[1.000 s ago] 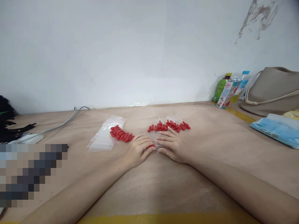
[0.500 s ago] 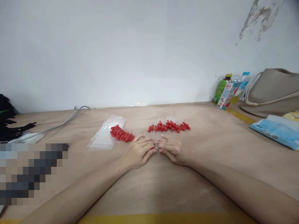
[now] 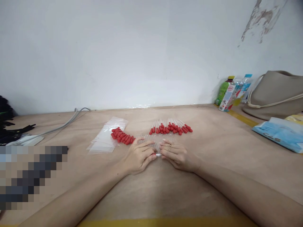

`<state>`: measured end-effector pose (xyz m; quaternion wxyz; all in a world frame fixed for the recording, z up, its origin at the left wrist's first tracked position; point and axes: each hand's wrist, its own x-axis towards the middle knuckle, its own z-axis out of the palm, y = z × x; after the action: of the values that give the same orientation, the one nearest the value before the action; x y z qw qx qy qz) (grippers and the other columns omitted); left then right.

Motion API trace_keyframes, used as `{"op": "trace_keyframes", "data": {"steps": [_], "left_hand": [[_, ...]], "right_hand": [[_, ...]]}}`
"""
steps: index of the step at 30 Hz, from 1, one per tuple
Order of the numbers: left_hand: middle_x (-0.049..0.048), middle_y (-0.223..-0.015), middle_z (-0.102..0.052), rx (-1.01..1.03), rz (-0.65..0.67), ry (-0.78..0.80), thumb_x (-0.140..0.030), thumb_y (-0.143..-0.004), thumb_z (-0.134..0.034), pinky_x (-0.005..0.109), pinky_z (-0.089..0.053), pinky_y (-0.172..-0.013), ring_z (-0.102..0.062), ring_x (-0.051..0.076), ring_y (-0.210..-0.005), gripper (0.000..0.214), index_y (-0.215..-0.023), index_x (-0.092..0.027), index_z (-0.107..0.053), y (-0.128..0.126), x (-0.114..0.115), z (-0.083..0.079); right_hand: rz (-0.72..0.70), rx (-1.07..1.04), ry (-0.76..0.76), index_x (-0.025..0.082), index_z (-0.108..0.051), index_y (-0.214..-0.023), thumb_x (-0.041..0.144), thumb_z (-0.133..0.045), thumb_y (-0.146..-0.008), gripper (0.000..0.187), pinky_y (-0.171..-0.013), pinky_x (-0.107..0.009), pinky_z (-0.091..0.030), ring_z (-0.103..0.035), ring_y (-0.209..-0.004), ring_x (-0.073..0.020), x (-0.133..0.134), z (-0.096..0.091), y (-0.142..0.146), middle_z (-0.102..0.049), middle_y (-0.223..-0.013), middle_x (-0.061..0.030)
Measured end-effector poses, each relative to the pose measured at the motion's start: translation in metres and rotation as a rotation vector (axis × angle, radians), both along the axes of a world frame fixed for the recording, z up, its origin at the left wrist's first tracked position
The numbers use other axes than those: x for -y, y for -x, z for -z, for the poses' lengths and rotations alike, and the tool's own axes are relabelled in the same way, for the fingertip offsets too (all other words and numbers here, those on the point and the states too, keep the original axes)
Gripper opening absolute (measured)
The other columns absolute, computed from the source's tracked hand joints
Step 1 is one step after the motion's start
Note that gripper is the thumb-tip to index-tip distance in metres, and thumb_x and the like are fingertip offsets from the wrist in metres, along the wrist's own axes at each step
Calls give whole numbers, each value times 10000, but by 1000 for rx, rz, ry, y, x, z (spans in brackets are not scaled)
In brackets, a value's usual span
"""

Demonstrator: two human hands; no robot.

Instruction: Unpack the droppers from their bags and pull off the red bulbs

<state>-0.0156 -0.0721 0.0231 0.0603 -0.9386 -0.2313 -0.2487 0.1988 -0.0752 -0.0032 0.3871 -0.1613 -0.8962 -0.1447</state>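
Observation:
My left hand [image 3: 141,155] is closed on a small red rubber bulb [image 3: 155,154], mostly hidden by the fingers. Fingers bent, my right hand [image 3: 178,155] pinches a thin clear glass tube [image 3: 158,155] that spans the gap between both hands. Beneath and just beyond the fingers lies a row of similar clear tubes [image 3: 151,137]. Loose red rubber bulbs [image 3: 121,136] form a curved pile left of that row. Farther back, glass droppers with red bulbs [image 3: 174,127] lie side by side, bulb ends toward me.
Clear plastic bags [image 3: 101,142] lie under the bulb pile's left end. A grey cable [image 3: 63,124] runs along the left. At right are drink bottles [image 3: 227,93], a blue tissue pack [image 3: 279,134] and a grey bag [image 3: 276,94]. A white wall [image 3: 142,56] rises behind the table.
Both hands have shifted slightly toward me, and the glass tube between them shows more clearly. The piles and bags stay as they were.

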Motion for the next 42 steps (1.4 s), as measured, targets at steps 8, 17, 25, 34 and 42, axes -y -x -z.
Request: {"op": "trace_keyframes", "data": {"steps": [8,17,25,34,42], "left_hand": [[6,-955,-677,-7,39,-14,-217,-878,-396,387,-210,-969,-530,185,-1073,177,-850,-188,-569,1,4,-1],[12,-924,-654,20,-35,50,-182,-884,-361,382,-288,-912,-522,183,-1006,200,-919,-198,-557,19,0,0],[48,-837,-468,348,-392,-11,-236,-878,-375,285,-428,-722,-484,152,-798,232,-1006,-174,-558,45,-30,-15],[5,-779,-523,321,-630,150,-311,-764,-502,265,-421,-613,-497,129,-629,261,-988,-176,-506,81,-59,-24],[18,-675,-548,98,-663,173,-403,-735,-514,286,-389,-627,-509,168,-665,231,-723,-179,-571,76,-52,-32]], "right_hand": [[-42,-21,-131,65,-591,-974,100,-528,-798,190,-992,-390,-413,-556,-1044,-197,4,-5,-1,-664,-959,-117],[26,-21,-88,113,-562,-1054,90,-479,-818,252,-949,-404,-420,-528,-1067,-186,0,-4,-22,-637,-1035,-97],[547,-175,173,172,-634,-989,212,-452,-846,234,-682,-315,-336,-515,-638,-132,-10,-3,-21,-608,-647,-21],[574,-256,166,163,-654,-814,176,-474,-802,181,-701,-299,-277,-522,-622,-125,-10,-4,-7,-645,-649,-19],[592,-111,87,185,-653,-753,192,-492,-794,167,-712,-325,-241,-478,-677,-143,-10,-2,0,-627,-650,-17]]}}
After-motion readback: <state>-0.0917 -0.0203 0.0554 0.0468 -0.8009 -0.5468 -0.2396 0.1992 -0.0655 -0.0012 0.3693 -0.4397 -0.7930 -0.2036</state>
